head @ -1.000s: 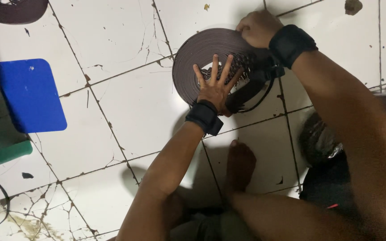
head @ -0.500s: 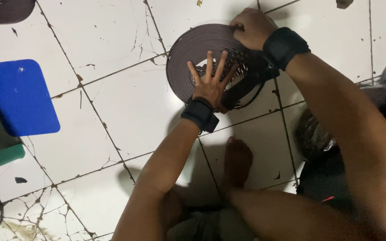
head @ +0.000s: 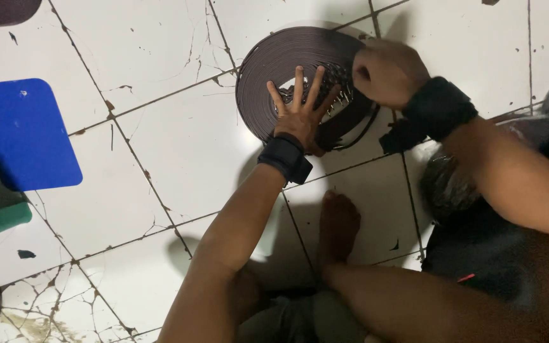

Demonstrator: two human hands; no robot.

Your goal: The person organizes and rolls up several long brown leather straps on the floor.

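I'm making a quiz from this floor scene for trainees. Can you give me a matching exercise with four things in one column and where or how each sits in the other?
Things:
1. left hand
2. right hand
3. flat blue rounded-corner plastic board
4. bare foot

States:
A. lying on the tiles at the left edge of the view
B. fingers spread, pressed flat on the large dark brown coiled strap roll
C. closed at the roll's right rim
D. resting on the cracked white tiled floor below the roll

Pairs: 1-B, 2-C, 3-A, 4-D
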